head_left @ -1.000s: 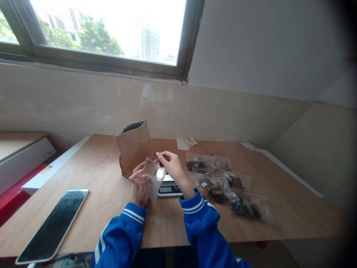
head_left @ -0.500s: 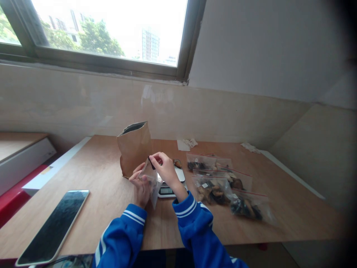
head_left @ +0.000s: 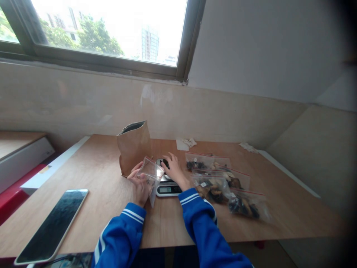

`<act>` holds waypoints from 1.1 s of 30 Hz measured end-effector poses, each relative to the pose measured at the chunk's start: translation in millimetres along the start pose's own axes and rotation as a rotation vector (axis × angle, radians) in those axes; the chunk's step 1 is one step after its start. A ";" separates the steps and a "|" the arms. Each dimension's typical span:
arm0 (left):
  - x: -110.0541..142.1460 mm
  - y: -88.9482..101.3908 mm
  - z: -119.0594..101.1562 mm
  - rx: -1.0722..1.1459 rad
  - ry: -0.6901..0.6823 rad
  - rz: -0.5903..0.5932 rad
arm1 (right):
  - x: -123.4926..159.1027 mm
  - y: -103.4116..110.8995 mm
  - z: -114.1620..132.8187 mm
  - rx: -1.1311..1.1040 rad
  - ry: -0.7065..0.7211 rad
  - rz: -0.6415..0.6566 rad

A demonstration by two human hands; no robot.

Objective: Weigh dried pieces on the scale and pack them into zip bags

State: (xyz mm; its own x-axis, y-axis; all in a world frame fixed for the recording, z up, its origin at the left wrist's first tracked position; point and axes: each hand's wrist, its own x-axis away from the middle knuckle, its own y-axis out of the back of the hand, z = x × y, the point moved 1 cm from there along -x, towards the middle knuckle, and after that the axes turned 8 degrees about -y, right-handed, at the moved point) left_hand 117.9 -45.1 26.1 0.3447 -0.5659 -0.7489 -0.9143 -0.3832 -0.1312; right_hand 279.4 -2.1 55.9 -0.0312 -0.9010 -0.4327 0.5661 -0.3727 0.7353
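Observation:
My left hand [head_left: 140, 188] holds a small clear zip bag [head_left: 150, 175] upright with its mouth open, just left of a small digital scale [head_left: 168, 185]. My right hand [head_left: 173, 168] rests on the scale's platform, fingers curled over a dark piece [head_left: 165, 162] lying there. A brown paper bag [head_left: 134, 147] stands open right behind my hands. Both arms wear blue sleeves with white stripes.
Several filled clear zip bags [head_left: 223, 184] with dark dried pieces lie to the right of the scale. A phone [head_left: 52, 224] lies screen up at the near left of the wooden table [head_left: 279, 208]. Crumpled white paper [head_left: 186, 143] sits by the back wall.
My right hand left the mouth of the clear bag and moved right and down onto the scale's platform. My left hand still holds the bag in the same place.

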 end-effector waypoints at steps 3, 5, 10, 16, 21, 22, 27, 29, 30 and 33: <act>-0.8 0.4 -1.3 -0.004 0.014 -0.006 | 1.1 -16.5 -11.6 0.127 0.024 0.059; -1.7 0.5 -2.5 -0.005 0.001 -0.002 | 1.5 -19.5 -12.1 0.184 0.021 0.062; -3.7 0.5 -3.2 -0.026 -0.053 0.020 | 1.9 -14.1 -4.7 0.302 0.041 0.043; -3.3 0.8 -2.7 -0.019 -0.025 0.020 | 5.8 -10.7 0.2 0.319 0.108 0.038; -3.9 1.4 -3.3 0.008 -0.018 0.033 | 10.1 -11.3 0.5 0.306 0.090 0.011; -4.0 1.6 -3.1 0.011 -0.017 0.030 | 10.5 -12.0 0.1 0.300 0.079 0.006; -2.9 2.7 -0.5 -0.001 -0.008 0.041 | 8.3 -13.5 -3.6 0.203 0.009 -0.040; -2.0 3.1 0.9 -0.012 -0.009 0.047 | 5.8 -11.5 -5.4 0.072 -0.063 -0.081; -1.6 3.3 1.4 -0.019 -0.011 0.049 | 4.4 -9.9 -6.0 -0.004 -0.101 -0.099; -1.1 3.4 2.0 -0.031 -0.015 0.056 | 0.3 -2.7 -3.1 -0.202 -0.196 -0.139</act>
State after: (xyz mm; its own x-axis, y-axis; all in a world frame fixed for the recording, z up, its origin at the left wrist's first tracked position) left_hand 114.0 -44.3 25.2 0.2896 -0.5761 -0.7643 -0.9249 -0.3739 -0.0686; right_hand 280.4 -0.7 52.1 -0.2665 -0.8776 -0.3984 0.6967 -0.4611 0.5496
